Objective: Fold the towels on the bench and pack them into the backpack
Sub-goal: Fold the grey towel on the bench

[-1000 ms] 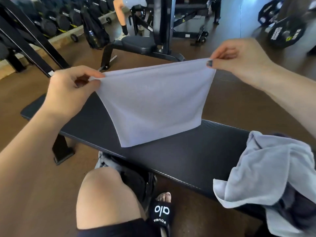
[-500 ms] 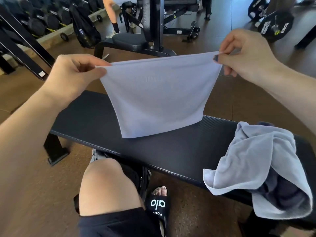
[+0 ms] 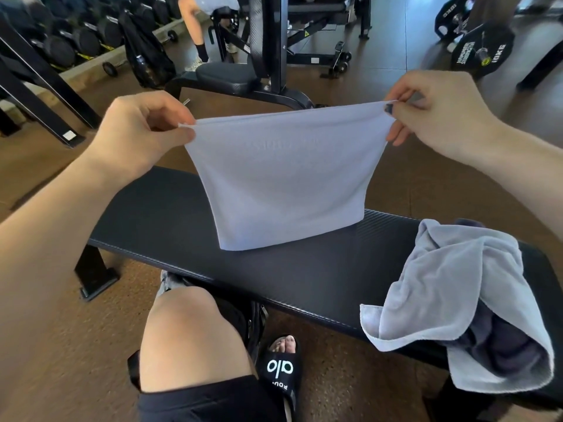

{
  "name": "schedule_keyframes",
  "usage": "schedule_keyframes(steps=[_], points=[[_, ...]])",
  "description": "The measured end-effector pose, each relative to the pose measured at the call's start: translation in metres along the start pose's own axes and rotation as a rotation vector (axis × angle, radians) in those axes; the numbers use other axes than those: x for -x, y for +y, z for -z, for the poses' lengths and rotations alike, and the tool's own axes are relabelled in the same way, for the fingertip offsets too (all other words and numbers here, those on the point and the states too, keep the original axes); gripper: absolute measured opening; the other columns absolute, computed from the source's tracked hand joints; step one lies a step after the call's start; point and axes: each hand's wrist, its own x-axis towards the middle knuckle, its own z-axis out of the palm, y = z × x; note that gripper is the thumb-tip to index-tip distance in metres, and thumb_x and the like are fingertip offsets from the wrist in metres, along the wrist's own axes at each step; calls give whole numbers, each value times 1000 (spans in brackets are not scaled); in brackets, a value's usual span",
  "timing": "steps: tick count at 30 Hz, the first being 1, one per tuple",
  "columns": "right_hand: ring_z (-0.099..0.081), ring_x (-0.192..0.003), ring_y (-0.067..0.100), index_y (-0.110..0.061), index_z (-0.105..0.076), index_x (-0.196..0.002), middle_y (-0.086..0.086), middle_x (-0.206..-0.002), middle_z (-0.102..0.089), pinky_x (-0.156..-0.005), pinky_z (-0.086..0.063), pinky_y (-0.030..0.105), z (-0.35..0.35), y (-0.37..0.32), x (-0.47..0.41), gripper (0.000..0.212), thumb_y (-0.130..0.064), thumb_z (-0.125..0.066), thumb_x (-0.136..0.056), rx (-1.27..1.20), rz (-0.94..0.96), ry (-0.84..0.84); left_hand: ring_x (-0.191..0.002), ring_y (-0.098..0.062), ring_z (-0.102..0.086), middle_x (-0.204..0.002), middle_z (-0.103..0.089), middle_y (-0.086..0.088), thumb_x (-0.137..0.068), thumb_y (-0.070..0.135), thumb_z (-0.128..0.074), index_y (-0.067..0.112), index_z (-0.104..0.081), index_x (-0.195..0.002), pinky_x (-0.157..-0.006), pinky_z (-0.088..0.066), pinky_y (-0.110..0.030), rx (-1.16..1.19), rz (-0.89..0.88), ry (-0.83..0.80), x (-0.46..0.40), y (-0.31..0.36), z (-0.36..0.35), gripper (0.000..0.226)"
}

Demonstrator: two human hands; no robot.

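A pale lavender towel (image 3: 283, 184), folded double, hangs above the black padded bench (image 3: 170, 220), its lower edge touching the pad. My left hand (image 3: 143, 132) pinches its top left corner and my right hand (image 3: 432, 108) pinches its top right corner, holding the top edge taut. A second grey towel (image 3: 451, 287) lies crumpled at the bench's right end, draped over a dark towel (image 3: 499, 339). A dark backpack (image 3: 243, 315) shows only partly below the bench, behind my knee.
My bare knee (image 3: 189, 336) and a black slide sandal (image 3: 280, 370) are in front of the bench. Behind stand a seated weight machine (image 3: 268, 50), a dumbbell rack (image 3: 61, 41), a hanging black bag (image 3: 146, 53), another person's legs (image 3: 195, 32) and a 10 kg plate (image 3: 481, 53).
Both hands have kept their grip on the towel's top corners and held it stretched. The view has shifted, so the bench's right end and the crumpled towels show more fully.
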Motion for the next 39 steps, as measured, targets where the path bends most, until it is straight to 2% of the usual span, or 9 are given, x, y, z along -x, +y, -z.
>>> schedule_keyframes(steps=[5,11,17,21,27,31,34,37,39], points=[[-74,-68,12,-3,-61,-100,16,-95,-67,-74,-61,37,-4,2,-5,10,-5,-51,-99,-90,-29,21,-91,-19,-67,-98,-69,-3,-91,15,-72,19,-69,-105,-86,-56,-36,-38,-32,-1,-5,-6,1,15],[-74,-76,10,-3,-60,-100,13,-91,-68,-73,-59,21,-7,6,-8,8,-4,-52,-99,-101,-25,33,-91,-16,-67,-97,-71,2,-93,14,-69,21,-75,-102,-85,-55,-32,-62,-2,19,-11,-10,-3,12],[-73,-73,8,-5,-60,-99,10,-87,-70,-72,-59,21,-14,15,-16,8,-7,-52,-99,-72,-37,62,-85,-16,-65,-93,-70,1,-92,14,-70,20,-75,-100,-73,-51,-22,-70,44,55,-23,-11,-12,11],[-73,-71,7,-7,-64,-99,9,-85,-72,-73,-59,22,-20,23,-29,12,-7,-52,-98,-10,-36,71,-86,-19,-62,-95,-68,-3,-92,15,-70,19,-74,-100,-69,-47,-22,-113,97,97,-42,-16,-28,10],[-73,-75,18,-10,-67,-102,12,-85,-71,-83,-59,45,-12,26,-70,25,-7,-44,-93,41,-117,200,-83,-20,-69,-89,-70,-4,-91,8,-69,18,-69,-94,-82,-61,-37,14,153,114,-92,-6,-49,10],[-72,-82,17,-8,-64,-111,10,-95,-71,-82,-59,36,10,17,-64,23,-11,-44,-98,54,-93,353,-87,-15,-69,-93,-68,2,-92,13,-67,21,-67,-98,-83,-60,-31,50,-12,235,-113,14,-34,10],[-71,-81,21,-17,-64,-106,9,-89,-72,-79,-56,42,6,14,-19,24,-18,-45,-92,69,-54,308,-90,-18,-67,-99,-69,-4,-91,11,-69,13,-70,-100,-84,-57,-27,70,-135,125,-92,1,-31,9],[-67,-75,27,-18,-67,-94,3,-79,-70,-75,-52,42,-31,17,44,21,-19,-48,-85,155,-5,147,-91,-19,-69,-100,-72,-4,-88,5,-72,12,-72,-97,-88,-56,-36,-3,-178,-152,-45,-42,-48,11],[-67,-78,31,-15,-69,-94,4,-85,-71,-76,-54,43,-68,20,85,20,-13,-51,-86,212,-30,-20,-87,-12,-68,-97,-72,5,-88,6,-72,23,-72,-93,-86,-56,-40,-116,-133,-363,-13,-77,-63,17]])
